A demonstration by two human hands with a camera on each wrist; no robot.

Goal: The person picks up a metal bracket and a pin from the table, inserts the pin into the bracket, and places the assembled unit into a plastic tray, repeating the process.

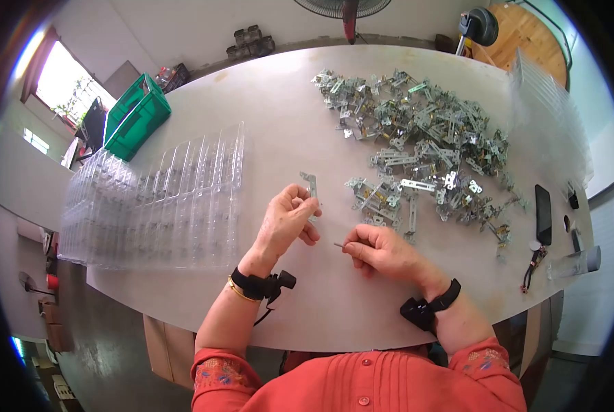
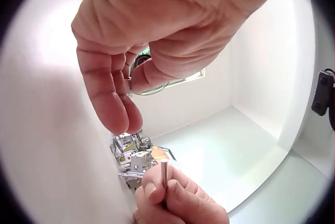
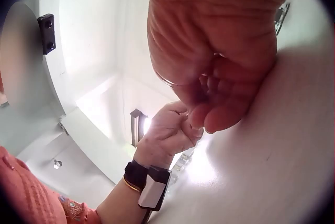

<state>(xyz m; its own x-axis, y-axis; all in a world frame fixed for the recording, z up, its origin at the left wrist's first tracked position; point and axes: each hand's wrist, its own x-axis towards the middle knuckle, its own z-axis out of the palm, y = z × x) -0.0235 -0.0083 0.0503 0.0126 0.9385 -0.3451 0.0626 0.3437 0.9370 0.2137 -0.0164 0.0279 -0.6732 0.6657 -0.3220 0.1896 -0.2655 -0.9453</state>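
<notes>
In the head view the left hand (image 1: 285, 218) pinches a flat metal bracket (image 1: 311, 185) upright between thumb and index finger. To its right and slightly lower, the right hand (image 1: 388, 253) pinches a thin metal pin (image 1: 339, 245) that points toward the left hand. The left wrist view shows the pin (image 2: 164, 174) held between the fingertips of the right hand (image 2: 180, 198); the left hand (image 2: 157, 30) hides most of its bracket there. A short gap separates the hands. In the right wrist view, the right hand (image 3: 214, 62) hides its pin.
A large pile of metal brackets (image 1: 423, 130) lies right of centre. Stacked clear plastic trays (image 1: 163, 199) stand at left, with more (image 1: 550, 117) at far right. A green crate (image 1: 136, 117) is at back left. A phone (image 1: 543, 214) and a keyring (image 1: 532, 268) lie at right.
</notes>
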